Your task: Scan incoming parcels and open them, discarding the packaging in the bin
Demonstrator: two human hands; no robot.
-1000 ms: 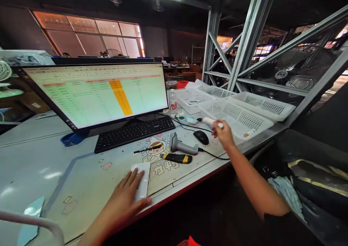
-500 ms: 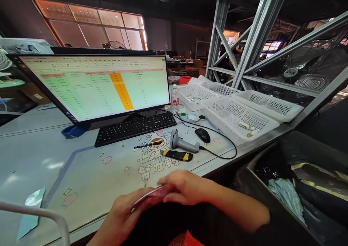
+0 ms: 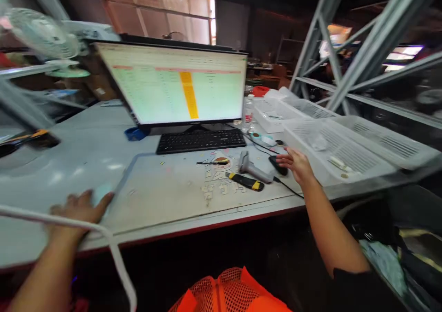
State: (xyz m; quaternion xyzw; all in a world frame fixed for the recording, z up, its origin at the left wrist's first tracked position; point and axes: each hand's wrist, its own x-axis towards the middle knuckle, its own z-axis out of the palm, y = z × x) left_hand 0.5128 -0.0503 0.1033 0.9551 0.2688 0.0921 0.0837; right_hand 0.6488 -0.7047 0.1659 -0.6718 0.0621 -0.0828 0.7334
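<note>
My left hand (image 3: 78,210) is spread over the table's left side, fingers apart and somewhat blurred. A pale blue flat piece (image 3: 103,191) shows beside its fingers; I cannot tell whether they touch. My right hand (image 3: 297,164) is open at the right, fingers stretched toward a black computer mouse (image 3: 277,164) and partly covering it; contact is unclear. To the left of the mouse lie a grey barcode scanner (image 3: 255,168) and a black-and-yellow utility knife (image 3: 245,182). A black pen (image 3: 216,163) rests behind the knife.
A monitor (image 3: 172,89) shows a spreadsheet, with a keyboard (image 3: 200,140) before it. White perforated baskets (image 3: 307,151) line the right, near a bottle (image 3: 248,112) and tape rolls (image 3: 265,140). A white curved tube (image 3: 107,234) crosses the lower left. Metal rack posts (image 3: 366,45) stand behind.
My hands have parted: left to the table's left side, right forward to the mouse. The thin reddish packet they held is no longer in them. The view has swung left.
</note>
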